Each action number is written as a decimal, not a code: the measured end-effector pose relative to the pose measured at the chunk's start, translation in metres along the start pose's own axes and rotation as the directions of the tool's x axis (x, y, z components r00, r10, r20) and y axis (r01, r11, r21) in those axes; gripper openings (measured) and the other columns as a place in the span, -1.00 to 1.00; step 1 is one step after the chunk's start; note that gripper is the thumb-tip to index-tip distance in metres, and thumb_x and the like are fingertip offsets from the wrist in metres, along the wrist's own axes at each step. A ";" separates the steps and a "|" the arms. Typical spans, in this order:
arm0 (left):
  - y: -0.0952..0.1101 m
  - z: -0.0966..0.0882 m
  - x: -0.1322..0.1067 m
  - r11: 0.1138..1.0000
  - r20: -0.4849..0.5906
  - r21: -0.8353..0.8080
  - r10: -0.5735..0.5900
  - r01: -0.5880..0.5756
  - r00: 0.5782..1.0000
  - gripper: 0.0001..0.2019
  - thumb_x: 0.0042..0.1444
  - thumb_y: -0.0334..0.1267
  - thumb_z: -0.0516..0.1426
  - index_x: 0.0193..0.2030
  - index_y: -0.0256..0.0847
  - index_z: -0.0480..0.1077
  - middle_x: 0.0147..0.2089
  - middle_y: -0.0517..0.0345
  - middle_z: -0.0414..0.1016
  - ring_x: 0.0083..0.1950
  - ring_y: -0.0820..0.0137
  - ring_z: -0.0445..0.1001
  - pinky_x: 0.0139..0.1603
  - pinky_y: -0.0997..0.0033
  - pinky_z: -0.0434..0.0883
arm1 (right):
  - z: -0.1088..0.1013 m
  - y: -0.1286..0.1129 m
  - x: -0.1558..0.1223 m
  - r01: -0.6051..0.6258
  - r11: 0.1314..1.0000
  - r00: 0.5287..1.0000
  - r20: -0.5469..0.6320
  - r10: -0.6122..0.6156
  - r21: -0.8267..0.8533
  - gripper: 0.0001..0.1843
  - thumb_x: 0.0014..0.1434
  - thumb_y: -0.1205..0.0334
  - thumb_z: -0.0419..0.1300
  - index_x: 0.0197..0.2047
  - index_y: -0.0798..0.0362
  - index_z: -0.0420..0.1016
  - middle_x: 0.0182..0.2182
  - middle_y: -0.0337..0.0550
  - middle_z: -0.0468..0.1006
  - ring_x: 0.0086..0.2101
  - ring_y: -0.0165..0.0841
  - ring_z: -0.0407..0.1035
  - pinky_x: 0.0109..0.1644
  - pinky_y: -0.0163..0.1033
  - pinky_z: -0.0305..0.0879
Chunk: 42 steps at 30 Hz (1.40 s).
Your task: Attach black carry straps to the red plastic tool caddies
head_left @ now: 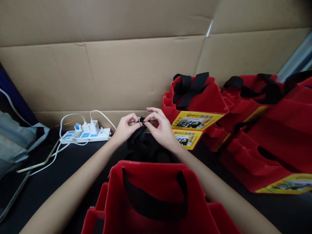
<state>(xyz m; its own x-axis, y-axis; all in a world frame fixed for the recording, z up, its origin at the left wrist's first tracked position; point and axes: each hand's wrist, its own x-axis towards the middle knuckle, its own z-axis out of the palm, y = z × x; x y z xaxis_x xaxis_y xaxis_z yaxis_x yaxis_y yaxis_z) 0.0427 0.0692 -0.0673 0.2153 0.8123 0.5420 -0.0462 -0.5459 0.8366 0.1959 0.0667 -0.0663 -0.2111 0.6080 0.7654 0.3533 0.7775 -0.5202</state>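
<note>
My left hand [126, 127] and my right hand [160, 128] meet above the black table, both pinching the top of a black strap [137, 136] that hangs down between them. A small metal ring [140, 120] shows at the pinch point. Directly below my forearms stands a red fabric bag [156, 201] with a black handle [153, 204] across its opening.
Several red bags with black straps and yellow labels [196, 121] lie at the right [268, 130]. A white power strip [85, 135] with chargers and cables sits at the left. A cardboard wall [122, 65] closes the back. Grey material [12, 139] lies at the far left.
</note>
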 end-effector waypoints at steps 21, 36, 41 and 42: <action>-0.016 0.000 0.003 0.995 -0.030 0.094 -0.022 0.025 0.999 -0.79 -0.15 -0.41 0.19 -0.28 -0.29 0.40 -0.24 0.10 0.50 -0.19 0.44 0.45 0.01 0.36 0.33 | -0.002 -0.008 -0.004 0.016 0.966 0.998 0.056 -0.001 -0.257 -0.90 0.12 0.31 0.03 -0.32 -0.01 0.35 -0.40 -0.19 0.52 -0.35 -0.32 0.42 -0.26 -0.23 0.26; -0.001 0.010 -0.007 0.907 0.220 -0.138 -0.364 0.398 0.905 -0.75 -0.17 -0.36 0.27 -0.26 -0.30 0.49 -0.29 0.02 0.57 -0.29 0.37 0.52 -0.20 0.35 0.44 | -0.018 -0.010 0.000 0.185 0.804 0.973 0.220 -0.069 -0.565 -0.67 0.18 0.34 -0.09 -0.05 -0.04 0.36 -0.23 -0.09 0.47 -0.36 -0.32 0.37 -0.36 -0.27 0.18; -0.008 0.006 -0.003 0.866 0.191 -0.288 -0.366 0.408 0.911 -0.82 -0.04 -0.28 0.20 -0.27 -0.27 0.49 -0.29 0.05 0.57 -0.28 0.44 0.52 -0.16 0.45 0.42 | -0.024 -0.017 0.007 0.130 0.909 0.976 0.215 -0.046 -0.397 -0.79 0.19 0.25 -0.03 -0.16 -0.03 0.38 -0.31 -0.15 0.50 -0.32 -0.31 0.39 -0.23 -0.22 0.23; -0.009 0.005 -0.002 0.862 0.166 -0.312 -0.363 0.398 0.917 -0.83 -0.03 -0.28 0.19 -0.27 -0.26 0.49 -0.30 0.08 0.57 -0.29 0.47 0.51 -0.16 0.47 0.41 | -0.025 -0.018 0.008 0.103 0.939 0.976 0.217 -0.031 -0.327 -0.80 0.17 0.26 0.01 -0.15 -0.02 0.38 -0.33 -0.17 0.50 -0.34 -0.32 0.39 -0.23 -0.22 0.24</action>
<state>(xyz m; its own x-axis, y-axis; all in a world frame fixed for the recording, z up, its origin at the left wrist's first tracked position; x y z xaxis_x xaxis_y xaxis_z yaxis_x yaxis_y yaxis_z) 0.0477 0.0715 -0.0768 0.3764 0.9089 0.1796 -0.2586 -0.0831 0.9624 0.2105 0.0537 -0.0420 -0.4146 0.6036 0.6810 0.6083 0.7404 -0.2859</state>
